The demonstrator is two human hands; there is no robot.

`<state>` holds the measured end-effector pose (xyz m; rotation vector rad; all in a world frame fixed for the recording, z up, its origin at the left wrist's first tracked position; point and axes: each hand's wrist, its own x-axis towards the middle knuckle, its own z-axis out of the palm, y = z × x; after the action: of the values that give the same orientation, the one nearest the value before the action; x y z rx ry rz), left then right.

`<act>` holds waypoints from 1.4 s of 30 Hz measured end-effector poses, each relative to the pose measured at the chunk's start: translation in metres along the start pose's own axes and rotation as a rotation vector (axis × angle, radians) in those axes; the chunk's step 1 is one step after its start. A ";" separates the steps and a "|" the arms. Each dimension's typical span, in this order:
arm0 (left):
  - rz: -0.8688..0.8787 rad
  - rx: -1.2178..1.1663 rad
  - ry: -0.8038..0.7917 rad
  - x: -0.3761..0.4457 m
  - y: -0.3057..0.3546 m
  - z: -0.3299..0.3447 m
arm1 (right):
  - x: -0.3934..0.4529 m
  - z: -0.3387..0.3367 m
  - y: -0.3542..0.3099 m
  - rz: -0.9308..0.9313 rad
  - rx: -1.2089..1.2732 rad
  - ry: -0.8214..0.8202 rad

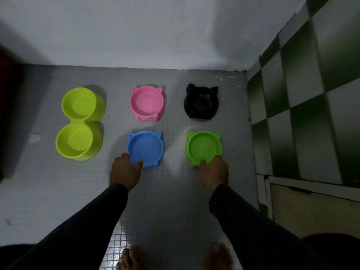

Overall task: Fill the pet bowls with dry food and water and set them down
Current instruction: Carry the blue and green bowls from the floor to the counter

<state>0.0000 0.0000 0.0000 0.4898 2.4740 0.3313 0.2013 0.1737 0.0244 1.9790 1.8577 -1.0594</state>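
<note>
Left hand (125,169) grips the blue bowl (145,148), right hand (214,172) the green bowl (204,147), lower centre; lift both level.

5 empty pet bowls (145,148) on floor, 2 rows
</note>
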 end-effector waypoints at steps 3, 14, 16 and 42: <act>-0.089 -0.081 0.069 0.005 -0.004 0.009 | 0.012 0.009 0.007 0.075 0.109 0.058; -0.263 -0.262 0.057 0.019 -0.013 0.032 | 0.078 0.071 0.052 0.275 0.427 0.133; -0.265 -0.251 0.066 0.021 -0.015 0.032 | 0.079 0.070 0.047 0.282 0.443 0.149; -0.265 -0.343 0.153 0.023 -0.003 0.027 | 0.075 0.050 0.031 0.240 0.470 0.248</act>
<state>-0.0027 0.0104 -0.0339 -0.0070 2.5148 0.6878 0.2083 0.1958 -0.0678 2.6264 1.5157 -1.3171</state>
